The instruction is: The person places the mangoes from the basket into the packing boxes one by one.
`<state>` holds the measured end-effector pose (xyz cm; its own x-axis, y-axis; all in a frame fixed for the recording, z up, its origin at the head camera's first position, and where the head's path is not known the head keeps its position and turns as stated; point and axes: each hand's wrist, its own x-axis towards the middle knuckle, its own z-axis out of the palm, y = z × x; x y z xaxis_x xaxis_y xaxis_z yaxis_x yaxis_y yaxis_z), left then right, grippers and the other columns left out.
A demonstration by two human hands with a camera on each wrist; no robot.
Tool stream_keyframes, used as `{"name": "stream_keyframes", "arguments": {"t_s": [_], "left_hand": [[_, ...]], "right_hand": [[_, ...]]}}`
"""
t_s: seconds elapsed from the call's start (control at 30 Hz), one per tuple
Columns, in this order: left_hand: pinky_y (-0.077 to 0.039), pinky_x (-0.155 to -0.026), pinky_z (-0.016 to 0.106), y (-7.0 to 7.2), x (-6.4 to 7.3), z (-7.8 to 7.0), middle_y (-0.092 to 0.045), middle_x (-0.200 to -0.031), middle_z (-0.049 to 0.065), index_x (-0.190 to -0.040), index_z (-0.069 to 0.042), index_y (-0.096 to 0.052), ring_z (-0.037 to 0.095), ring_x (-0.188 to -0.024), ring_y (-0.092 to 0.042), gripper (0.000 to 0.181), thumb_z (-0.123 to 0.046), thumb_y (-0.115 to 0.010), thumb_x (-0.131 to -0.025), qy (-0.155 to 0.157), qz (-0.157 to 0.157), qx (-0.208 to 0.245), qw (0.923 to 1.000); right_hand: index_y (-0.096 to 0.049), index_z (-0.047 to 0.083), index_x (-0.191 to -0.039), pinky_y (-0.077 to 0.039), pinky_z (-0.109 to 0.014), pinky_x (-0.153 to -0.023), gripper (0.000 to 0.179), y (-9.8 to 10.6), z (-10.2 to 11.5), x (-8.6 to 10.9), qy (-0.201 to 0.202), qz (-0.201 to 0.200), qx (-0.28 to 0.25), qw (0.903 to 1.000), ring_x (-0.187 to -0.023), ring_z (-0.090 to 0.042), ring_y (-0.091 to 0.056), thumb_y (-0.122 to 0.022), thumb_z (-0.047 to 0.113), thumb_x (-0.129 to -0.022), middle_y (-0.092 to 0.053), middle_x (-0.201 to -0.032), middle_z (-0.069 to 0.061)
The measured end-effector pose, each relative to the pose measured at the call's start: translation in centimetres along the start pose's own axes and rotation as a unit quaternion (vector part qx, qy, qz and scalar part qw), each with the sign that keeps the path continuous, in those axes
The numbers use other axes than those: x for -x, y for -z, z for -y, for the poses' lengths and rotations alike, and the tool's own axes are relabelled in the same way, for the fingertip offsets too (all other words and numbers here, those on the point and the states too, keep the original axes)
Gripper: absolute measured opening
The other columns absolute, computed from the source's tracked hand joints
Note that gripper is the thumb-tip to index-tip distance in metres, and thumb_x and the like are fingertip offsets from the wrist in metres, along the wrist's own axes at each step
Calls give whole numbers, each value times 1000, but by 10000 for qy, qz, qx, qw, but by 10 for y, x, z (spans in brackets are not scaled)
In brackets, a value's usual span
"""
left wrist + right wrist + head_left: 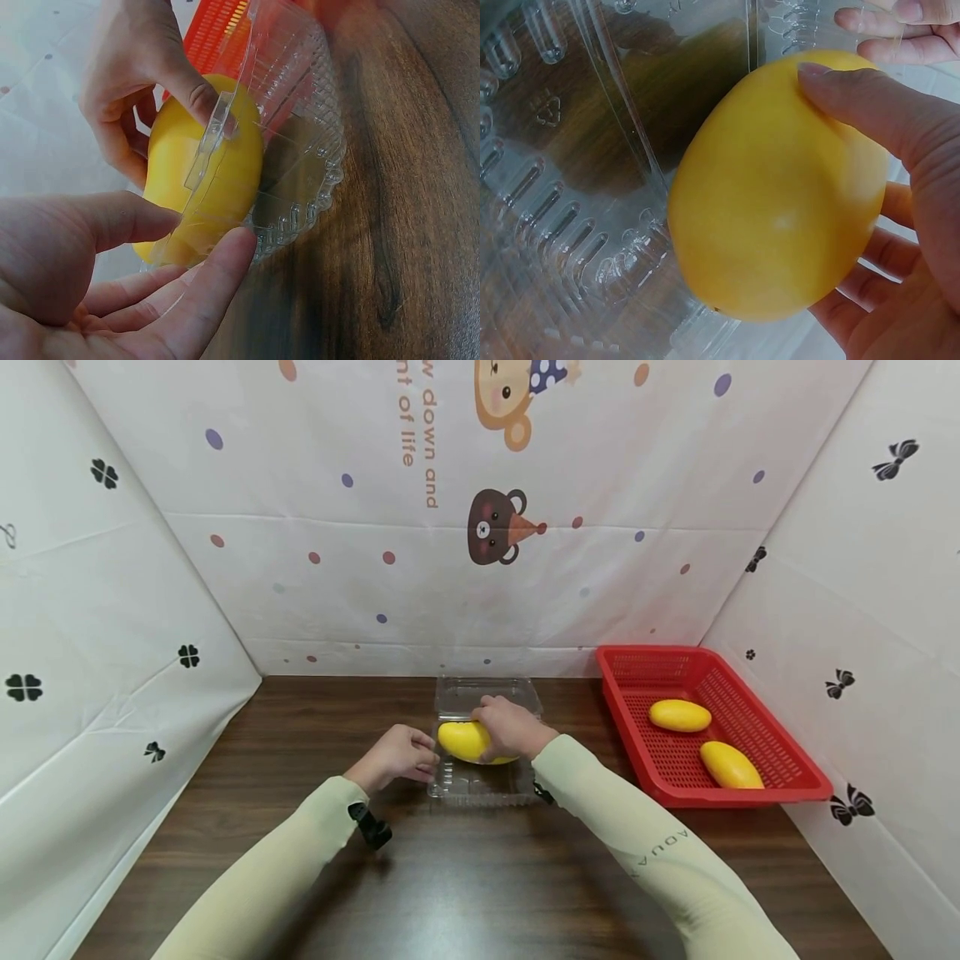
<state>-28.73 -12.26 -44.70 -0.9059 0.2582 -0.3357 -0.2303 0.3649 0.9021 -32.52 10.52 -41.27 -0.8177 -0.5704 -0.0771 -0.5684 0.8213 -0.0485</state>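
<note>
My right hand (512,727) grips a smooth yellow mango (461,741) over the clear plastic clamshell box (483,791). Thumb and fingers lie on opposite sides of the fruit in the right wrist view, where the ribbed box wall (574,217) shows beside it. At the box's left side, my left hand (399,753) pinches the thin rim between thumb and fingertips, as the left wrist view shows. The box's lid (487,693) stands open at the back. Whether the mango (180,150) touches the box floor I cannot tell.
A red perforated basket (626,727) stands on the right of the dark wooden table (450,877). Inside it lie two more yellow mangoes, one farther back (680,715) and one nearer (731,766). Printed white sheets (337,585) border the table at the back and both sides.
</note>
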Motion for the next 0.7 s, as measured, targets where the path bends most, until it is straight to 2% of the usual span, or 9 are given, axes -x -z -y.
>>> {"name": "stream_keyframes", "arguments": {"t_s": [0.33, 0.7], "left_hand": [[-65, -82, 45, 1, -1, 0, -71, -113, 27, -129, 12, -60, 25, -85, -74, 39, 1, -70, -94, -24, 5, 27, 10000], [-65, -83, 45, 1, 0, 0, -71, -113, 27, -129, 12, -59, 24, -83, -74, 39, 1, -70, -94, -43, 15, 21, 10000]], "right_hand": [[-66, 12, -133, -57, -36, -94, 68, 5, -6, 2, 6, 117, -94, 9999, -105, -21, -57, -91, 40, -76, -62, -117, -4], [-67, 10, -132, -57, -36, -95, 68, 6, -14, 6, 71, 59, -337, 9994, -102, -20, -58, -91, 39, -75, -62, -118, -5]]}}
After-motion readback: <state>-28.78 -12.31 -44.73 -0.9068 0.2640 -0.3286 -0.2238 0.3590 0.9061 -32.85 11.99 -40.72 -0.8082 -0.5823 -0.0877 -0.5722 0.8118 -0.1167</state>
